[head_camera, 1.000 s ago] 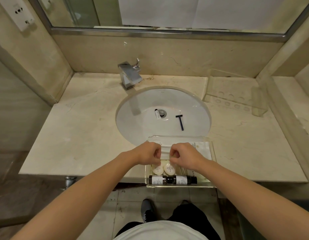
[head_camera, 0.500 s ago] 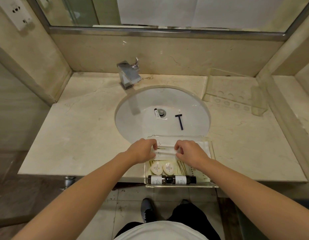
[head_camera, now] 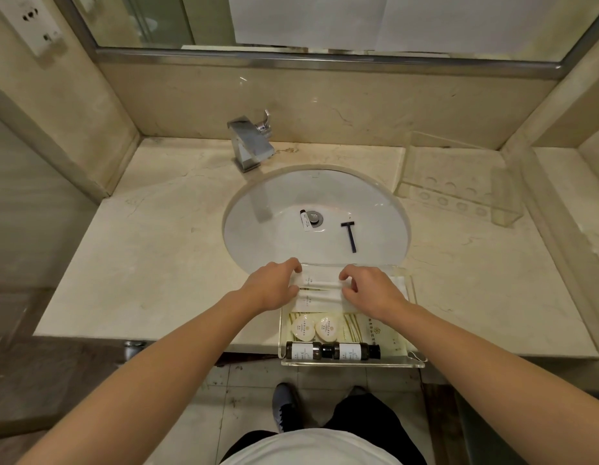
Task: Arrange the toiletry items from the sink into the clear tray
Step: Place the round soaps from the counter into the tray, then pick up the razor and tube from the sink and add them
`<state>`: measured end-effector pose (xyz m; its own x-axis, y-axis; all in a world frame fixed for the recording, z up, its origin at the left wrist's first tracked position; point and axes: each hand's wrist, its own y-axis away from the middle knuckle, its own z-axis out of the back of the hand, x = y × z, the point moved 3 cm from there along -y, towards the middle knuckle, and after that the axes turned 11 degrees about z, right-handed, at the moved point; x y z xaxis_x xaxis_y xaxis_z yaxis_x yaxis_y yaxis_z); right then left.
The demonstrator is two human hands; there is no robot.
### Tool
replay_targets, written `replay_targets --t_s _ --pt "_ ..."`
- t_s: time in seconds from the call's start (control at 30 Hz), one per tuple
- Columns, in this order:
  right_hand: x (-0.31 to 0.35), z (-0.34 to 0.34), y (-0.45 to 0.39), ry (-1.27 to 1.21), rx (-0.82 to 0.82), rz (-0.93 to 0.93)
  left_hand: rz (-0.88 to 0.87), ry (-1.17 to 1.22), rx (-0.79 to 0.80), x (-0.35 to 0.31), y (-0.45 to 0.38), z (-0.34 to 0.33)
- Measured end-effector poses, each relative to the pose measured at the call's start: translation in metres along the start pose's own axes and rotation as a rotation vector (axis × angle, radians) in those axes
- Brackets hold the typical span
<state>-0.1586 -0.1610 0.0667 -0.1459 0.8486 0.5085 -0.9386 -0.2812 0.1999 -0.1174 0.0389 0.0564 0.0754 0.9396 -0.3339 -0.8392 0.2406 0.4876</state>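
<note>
Clear tray [head_camera: 353, 363]: white sachets [head_camera: 320, 290] now laid at its far end, moved from mid-tray; both hands [head_camera: 273, 286] pinch them. Razor [head_camera: 350, 235], small tube [head_camera: 305, 220] remain in sink [head_camera: 258, 229].

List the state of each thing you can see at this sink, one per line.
Left hand: grips white packets
Right hand: grips same packets
Clear tray: partly filled
Two bottles: lying in tray
Two soaps: in tray
Razor: lying in sink
Small tube: in sink, beside drain
</note>
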Motion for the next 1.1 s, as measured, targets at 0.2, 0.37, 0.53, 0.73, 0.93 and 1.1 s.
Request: replay_targets --t_s 0.2,0.37,0.53,0.73,0.93,1.1 --pt "-0.004 -0.001 -0.005 0.022 0.025 -0.015 0.011 -0.030 -0.006 0.005 -0.003 0.001" --pt "-0.004 0.002 -0.011 0.066 0.038 0.005 0.007 -0.036 0.008 0.005 -0.005 0.003" --pt "-0.004 0.006 -0.018 0.073 0.025 0.012 0.013 -0.026 0.005 0.003 -0.011 0.008" --pt "-0.010 0.014 -0.030 0.051 -0.038 -0.012 0.032 0.048 -0.035 -0.001 -0.027 0.019" --pt "-0.023 0.019 -0.047 0.010 -0.085 -0.050 0.079 0.206 -0.066 -0.005 -0.047 0.027" --pt "-0.042 0.025 -0.071 -0.021 -0.087 -0.110 0.192 0.362 -0.059 -0.003 -0.071 0.034"
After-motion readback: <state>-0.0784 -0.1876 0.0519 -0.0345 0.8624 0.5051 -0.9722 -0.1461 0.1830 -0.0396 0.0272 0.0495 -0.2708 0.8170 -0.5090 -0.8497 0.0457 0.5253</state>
